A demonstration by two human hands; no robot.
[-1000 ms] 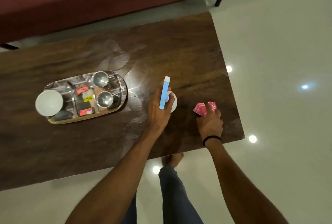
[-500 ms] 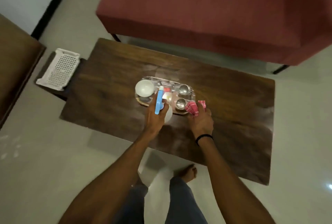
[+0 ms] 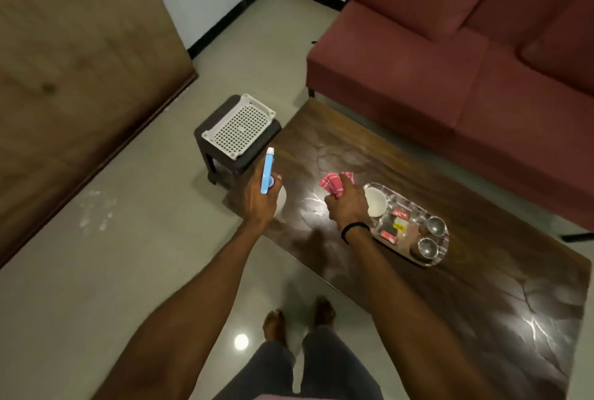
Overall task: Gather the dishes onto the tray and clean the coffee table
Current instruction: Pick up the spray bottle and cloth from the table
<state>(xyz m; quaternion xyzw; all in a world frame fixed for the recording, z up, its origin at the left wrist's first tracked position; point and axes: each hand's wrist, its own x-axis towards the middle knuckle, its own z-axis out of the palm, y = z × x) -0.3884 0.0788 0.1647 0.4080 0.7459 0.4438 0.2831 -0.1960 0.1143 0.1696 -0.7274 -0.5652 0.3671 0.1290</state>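
My left hand (image 3: 262, 202) grips a white spray bottle with a blue head (image 3: 267, 171) at the left end of the dark wooden coffee table (image 3: 475, 290). My right hand (image 3: 348, 205) grips a bunched red checked cloth (image 3: 332, 184) just above the tabletop. To its right a shiny steel tray (image 3: 437, 260) lies on the table, holding a white bowl (image 3: 376, 203), two small steel cups (image 3: 435, 224) (image 3: 427, 246) and a few packets.
A dark stool (image 3: 221, 158) with a white perforated basket (image 3: 239, 126) on it stands off the table's left end. A red sofa (image 3: 466, 62) runs behind the table, a wooden panel (image 3: 74, 62) stands at left. My bare feet (image 3: 299, 319) are on the tiled floor.
The view has swung round toward the table's left end. Both hands have moved off the tray to its left, still holding bottle and cloth.
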